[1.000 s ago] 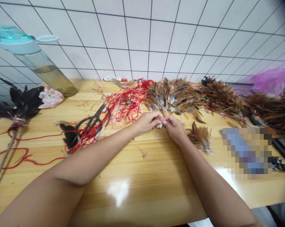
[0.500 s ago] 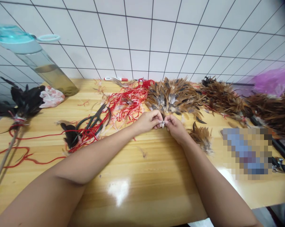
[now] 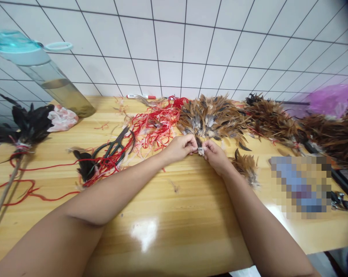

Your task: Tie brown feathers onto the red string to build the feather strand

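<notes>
Presently: one small feather tuft, pale base showing, just in front of the large brown feather pile. Left hand: fingertips pinched, apparently on a white strand. Right hand: pinched closed on the tuft. Change: gap between hands wider than a second ago; the strand seems drawn across the tuft's base. Left of the pile: red cords, black scissors.

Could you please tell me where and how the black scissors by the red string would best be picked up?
I'd take the scissors by the handles, reaching down from the near side, since these lie nearest and the blades point toward the wall. Red string tangles about the handles, so it should probably be eased aside first.
</notes>
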The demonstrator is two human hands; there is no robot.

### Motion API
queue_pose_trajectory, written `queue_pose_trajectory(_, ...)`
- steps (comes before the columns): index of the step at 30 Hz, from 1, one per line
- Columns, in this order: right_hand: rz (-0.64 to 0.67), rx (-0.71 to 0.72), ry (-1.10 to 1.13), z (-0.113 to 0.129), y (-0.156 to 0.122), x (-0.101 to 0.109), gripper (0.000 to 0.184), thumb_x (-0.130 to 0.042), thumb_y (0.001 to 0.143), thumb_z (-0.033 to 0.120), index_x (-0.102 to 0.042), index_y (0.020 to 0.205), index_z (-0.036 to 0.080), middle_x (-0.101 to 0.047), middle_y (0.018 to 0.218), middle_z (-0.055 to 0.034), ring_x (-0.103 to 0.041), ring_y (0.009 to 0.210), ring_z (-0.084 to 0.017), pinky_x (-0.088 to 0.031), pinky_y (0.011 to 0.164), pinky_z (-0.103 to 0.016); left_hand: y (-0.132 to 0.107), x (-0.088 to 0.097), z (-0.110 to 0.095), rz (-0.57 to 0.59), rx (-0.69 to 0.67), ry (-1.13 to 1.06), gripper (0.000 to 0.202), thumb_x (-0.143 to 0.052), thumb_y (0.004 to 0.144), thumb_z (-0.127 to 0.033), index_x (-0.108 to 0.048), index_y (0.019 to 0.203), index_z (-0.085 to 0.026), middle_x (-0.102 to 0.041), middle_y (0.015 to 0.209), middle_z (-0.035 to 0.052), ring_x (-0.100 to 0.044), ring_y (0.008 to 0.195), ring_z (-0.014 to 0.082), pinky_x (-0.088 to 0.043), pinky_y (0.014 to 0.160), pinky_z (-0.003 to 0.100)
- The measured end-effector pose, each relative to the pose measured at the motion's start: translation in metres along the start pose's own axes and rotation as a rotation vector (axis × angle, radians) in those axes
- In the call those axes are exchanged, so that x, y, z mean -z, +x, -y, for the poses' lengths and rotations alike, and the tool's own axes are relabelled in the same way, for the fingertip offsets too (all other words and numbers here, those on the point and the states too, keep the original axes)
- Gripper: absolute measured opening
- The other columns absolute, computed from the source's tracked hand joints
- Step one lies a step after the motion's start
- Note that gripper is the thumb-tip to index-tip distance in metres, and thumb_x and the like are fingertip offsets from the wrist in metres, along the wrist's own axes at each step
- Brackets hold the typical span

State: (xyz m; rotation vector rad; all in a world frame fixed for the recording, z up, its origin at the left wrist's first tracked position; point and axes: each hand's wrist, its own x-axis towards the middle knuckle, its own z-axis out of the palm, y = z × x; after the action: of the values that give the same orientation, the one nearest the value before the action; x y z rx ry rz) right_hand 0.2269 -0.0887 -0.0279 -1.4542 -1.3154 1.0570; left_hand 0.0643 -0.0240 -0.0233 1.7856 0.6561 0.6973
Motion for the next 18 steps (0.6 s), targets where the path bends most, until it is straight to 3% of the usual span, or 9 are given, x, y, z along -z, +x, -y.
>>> queue_pose_trajectory(18,-0.053,-0.028,0.224,-0.0053,0.0023,0.0007,0.026,-0.060,0.072,0.042,-0.044,0.076,0.022,-0.041,0.056,0.0067,-0.032,0.050,-0.009,-0.021,0.048,-0.023,-0.0008,-0.0050,-0.0001,-0.006,-0.017,-0.141,0.005,-0.056,0.082,-0.012,-0.051,0.080,-0.014,-0.064,0.077,0.0030,-0.065,0.068,0.0089,-0.053,0.061,0.019)
